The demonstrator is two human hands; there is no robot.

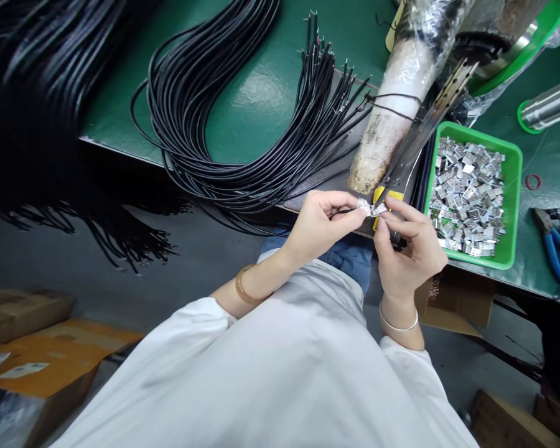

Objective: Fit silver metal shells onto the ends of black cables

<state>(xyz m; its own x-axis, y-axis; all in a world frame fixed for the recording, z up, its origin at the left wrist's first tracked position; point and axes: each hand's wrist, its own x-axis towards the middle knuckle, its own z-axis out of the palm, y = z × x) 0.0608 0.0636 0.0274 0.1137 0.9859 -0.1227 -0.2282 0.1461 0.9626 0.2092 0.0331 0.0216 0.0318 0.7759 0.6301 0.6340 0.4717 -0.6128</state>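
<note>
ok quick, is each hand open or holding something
Left hand: closed, pinching a black cable.
Right hand: closed, pinching a small metal piece.

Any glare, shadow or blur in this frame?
Head view: pale glare on the green tabletop; near-black shadow swallows detail in the hanging cables at frame left; the cardboard box at lower left looks soft and stretched; the left hand and right hand read fairly clearly.

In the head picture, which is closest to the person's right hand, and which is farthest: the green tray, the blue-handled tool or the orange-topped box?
From the right hand:
1. Green tray: just beside it, on its right.
2. Blue-handled tool: past the tray, farther right.
3. Orange-topped box: way over at the lower left.
</note>
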